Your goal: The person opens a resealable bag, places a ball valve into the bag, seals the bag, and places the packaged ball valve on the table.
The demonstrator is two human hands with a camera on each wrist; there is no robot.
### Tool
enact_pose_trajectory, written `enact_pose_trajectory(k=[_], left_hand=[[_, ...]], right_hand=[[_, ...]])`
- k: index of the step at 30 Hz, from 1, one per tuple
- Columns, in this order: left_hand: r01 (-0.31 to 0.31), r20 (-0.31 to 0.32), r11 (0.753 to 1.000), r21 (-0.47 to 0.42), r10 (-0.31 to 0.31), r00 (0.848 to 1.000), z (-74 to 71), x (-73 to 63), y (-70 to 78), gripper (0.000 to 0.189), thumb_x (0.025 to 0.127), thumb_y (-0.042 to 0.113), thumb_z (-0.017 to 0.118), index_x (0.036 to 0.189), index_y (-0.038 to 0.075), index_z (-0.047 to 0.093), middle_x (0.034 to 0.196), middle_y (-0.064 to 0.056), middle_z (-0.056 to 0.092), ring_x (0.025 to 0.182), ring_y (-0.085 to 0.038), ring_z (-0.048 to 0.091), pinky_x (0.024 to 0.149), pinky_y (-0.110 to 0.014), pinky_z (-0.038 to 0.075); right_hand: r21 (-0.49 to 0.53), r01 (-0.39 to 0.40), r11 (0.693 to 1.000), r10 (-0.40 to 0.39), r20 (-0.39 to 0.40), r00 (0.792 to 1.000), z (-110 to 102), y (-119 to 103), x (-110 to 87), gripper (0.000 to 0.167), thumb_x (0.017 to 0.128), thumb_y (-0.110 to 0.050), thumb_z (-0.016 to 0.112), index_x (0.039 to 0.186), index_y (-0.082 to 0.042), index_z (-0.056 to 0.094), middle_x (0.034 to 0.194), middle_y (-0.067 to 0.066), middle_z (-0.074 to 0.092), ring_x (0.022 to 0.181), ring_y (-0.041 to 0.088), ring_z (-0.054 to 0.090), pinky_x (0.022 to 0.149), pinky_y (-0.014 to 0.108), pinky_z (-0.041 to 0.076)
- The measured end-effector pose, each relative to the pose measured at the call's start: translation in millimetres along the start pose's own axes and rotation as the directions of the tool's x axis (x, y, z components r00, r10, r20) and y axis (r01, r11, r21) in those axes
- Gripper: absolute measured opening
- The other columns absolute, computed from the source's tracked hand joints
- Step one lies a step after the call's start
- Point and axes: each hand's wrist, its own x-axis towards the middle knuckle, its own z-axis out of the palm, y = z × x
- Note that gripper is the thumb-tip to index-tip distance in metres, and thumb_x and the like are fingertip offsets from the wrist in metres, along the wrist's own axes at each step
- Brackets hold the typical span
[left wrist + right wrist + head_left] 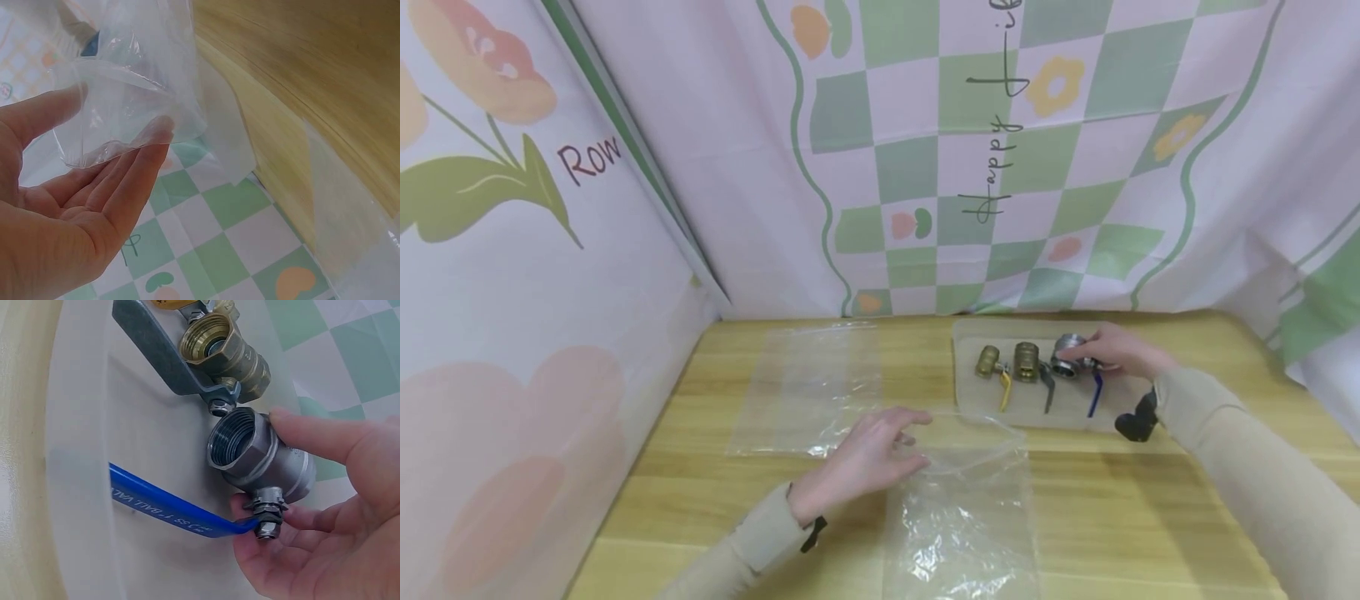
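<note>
The fingers of the left hand are spread, with a wide gap between them and the thumb. The film at the mouth of a clear plastic bag is touched by them, without any curl around it. By the right hand, a steel valve with a blue lever is gripped: the thumb is laid on one side of the body, and the fingers are placed at the other side, around the stem. This valve is located at the tray; whether it is lifted cannot be told. Just beside it the grey-lever valve is seen, then the yellow-lever valve. The bag is found nearer to the person than the tray.
</note>
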Motion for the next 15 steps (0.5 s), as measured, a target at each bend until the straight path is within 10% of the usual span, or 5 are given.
enact_pose_trajectory(k=[15], left_hand=[[-0.011, -0.006, 1.000, -0.020, 0.011, 1.000, -1.0, -2.4, -1.9, 0.053, 0.086, 0.019, 0.076, 0.133, 0.005, 0.057, 0.135, -0.012, 0.063, 0.100, -0.023, 0.073, 0.079, -0.010, 0.056]], right_hand=[[0.023, 0.018, 1.000, -0.018, -0.039, 0.999, 3.7, 0.0, -1.7, 0.042, 0.093, -0.038, 0.067, 0.095, 0.004, 0.065, 0.085, 0.003, 0.070, 0.076, 0.015, 0.063, 0.073, 0.031, 0.059]])
